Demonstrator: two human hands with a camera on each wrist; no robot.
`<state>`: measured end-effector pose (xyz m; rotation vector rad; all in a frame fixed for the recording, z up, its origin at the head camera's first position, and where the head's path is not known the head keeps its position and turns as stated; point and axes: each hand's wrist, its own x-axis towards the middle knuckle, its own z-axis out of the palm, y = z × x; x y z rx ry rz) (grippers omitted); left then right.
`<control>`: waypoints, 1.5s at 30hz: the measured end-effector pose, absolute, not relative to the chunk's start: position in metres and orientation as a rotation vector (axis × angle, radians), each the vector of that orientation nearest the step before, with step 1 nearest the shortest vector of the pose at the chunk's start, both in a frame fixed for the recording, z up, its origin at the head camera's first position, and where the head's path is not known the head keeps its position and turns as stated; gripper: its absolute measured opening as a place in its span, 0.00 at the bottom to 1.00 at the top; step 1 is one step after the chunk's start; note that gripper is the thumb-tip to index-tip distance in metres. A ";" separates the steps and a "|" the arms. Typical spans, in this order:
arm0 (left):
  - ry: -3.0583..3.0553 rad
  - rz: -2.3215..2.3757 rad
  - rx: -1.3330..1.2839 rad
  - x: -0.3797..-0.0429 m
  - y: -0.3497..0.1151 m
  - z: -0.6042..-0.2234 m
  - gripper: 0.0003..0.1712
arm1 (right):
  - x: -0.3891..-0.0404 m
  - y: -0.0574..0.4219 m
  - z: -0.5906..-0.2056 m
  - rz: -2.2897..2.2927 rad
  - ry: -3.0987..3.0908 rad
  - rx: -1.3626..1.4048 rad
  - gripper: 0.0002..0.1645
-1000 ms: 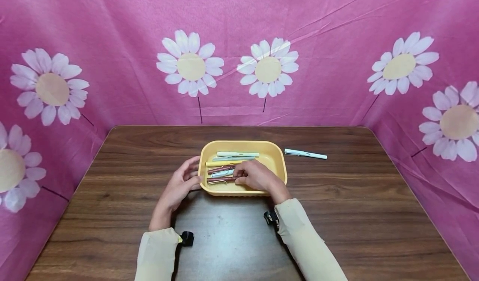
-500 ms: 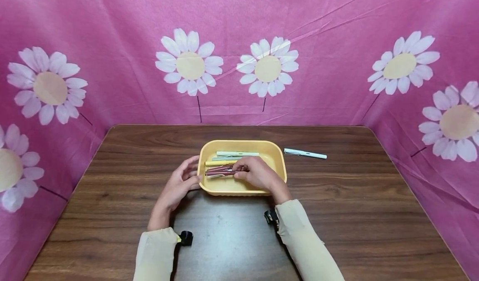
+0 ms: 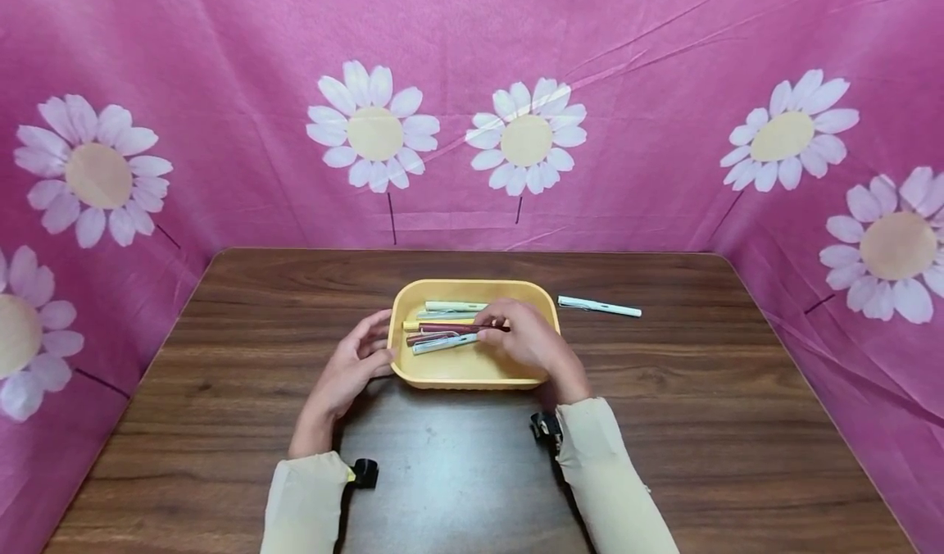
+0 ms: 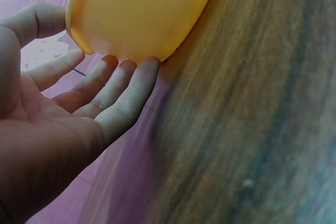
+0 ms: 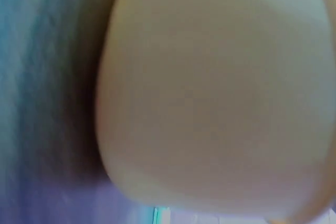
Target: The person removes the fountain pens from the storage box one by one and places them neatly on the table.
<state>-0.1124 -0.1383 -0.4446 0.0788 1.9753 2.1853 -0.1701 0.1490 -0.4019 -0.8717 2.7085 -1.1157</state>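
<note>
A yellow tray (image 3: 472, 383) sits mid-table with several pens in it. My left hand (image 3: 356, 365) rests its fingertips and thumb against the tray's left end, the fingers loosely extended; the left wrist view shows this hand (image 4: 79, 93) from the palm side. Inside the tray, my right hand (image 3: 519, 337) pinches a maroon pen (image 3: 446, 327) by its right part. Just below it lie a white pen (image 3: 442, 343), near the fingertips, and a second maroon pen (image 3: 415, 341). Behind are a yellow pen (image 3: 410, 325) and a pale green pen (image 3: 450, 306). The tray's outer wall (image 5: 210, 103) hides the right hand in the right wrist view.
One white pen (image 3: 599, 306) lies on the wooden table (image 3: 701, 415), to the right of the tray. A pink cloth (image 3: 457, 13) with large daisies hangs behind the table and along both sides.
My right hand has shifted slightly right and away from me, bringing a maroon pen back over the others. The white pen now lies in front. The left hand stays at the tray's end.
</note>
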 end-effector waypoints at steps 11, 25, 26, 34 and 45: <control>1.976 2.174 0.075 -0.113 -0.138 -0.445 0.37 | -0.176 0.177 -0.394 -1.144 2.759 -0.887 0.05; 1.965 2.188 0.092 -0.114 -0.137 -0.444 0.37 | -0.177 0.194 -0.390 -1.161 2.813 -0.825 0.05; 1.964 2.187 0.092 -0.114 -0.137 -0.444 0.37 | -0.177 0.196 -0.390 -1.165 2.817 -0.814 0.06; 1.983 2.170 0.081 -0.113 -0.138 -0.443 0.37 | -0.176 0.215 -0.388 -1.159 2.844 -0.704 0.07; 1.983 2.166 0.075 -0.114 -0.139 -0.446 0.37 | -0.179 0.243 -0.392 -1.117 2.948 -0.642 0.07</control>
